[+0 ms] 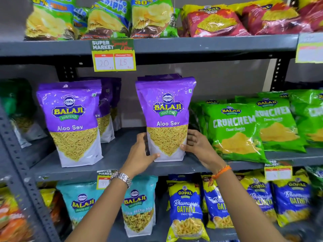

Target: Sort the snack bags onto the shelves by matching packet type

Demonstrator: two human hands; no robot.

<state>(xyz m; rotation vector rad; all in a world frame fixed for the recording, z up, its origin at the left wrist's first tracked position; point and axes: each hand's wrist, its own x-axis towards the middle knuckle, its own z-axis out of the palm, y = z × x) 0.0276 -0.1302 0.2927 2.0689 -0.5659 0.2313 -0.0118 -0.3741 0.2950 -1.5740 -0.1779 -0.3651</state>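
I have both hands on the upright purple-and-white Balaji Aloo Sev pouch [167, 119], which stands on the grey metal middle shelf [118, 154], near its front edge. My left hand [139, 152] presses the pouch's lower left side, thumb tip on its white bottom front; my right hand [197, 145] cups the lower right side with the thumb on the front and the fingers spread behind. So my grip is clamped on the pouch from both sides, bottom resting on the shelf as far as I can tell. At least one more purple pouch stands right behind it.

To its left, apart from it, stands a matching purple Aloo Sev pouch [73, 123], with more of the same lined up behind that one. To the right, close beside my right hand, lean bright green Crunchem bags [234, 130], overlapping one another along the shelf.

On the shelf above lie green-and-yellow chips bags [104, 20] and red Gopal bags [215, 21]. A yellow-bordered supermarket price tag [113, 56] hangs from that shelf's edge, marked 20 and 15. On the shelf below stand teal Balaji pouches [138, 206] and blue-and-yellow Gopal Gathiya bags [185, 210].

I wear a silver metal watch [122, 178] on my left wrist and an orange thread band [221, 172] on my right.
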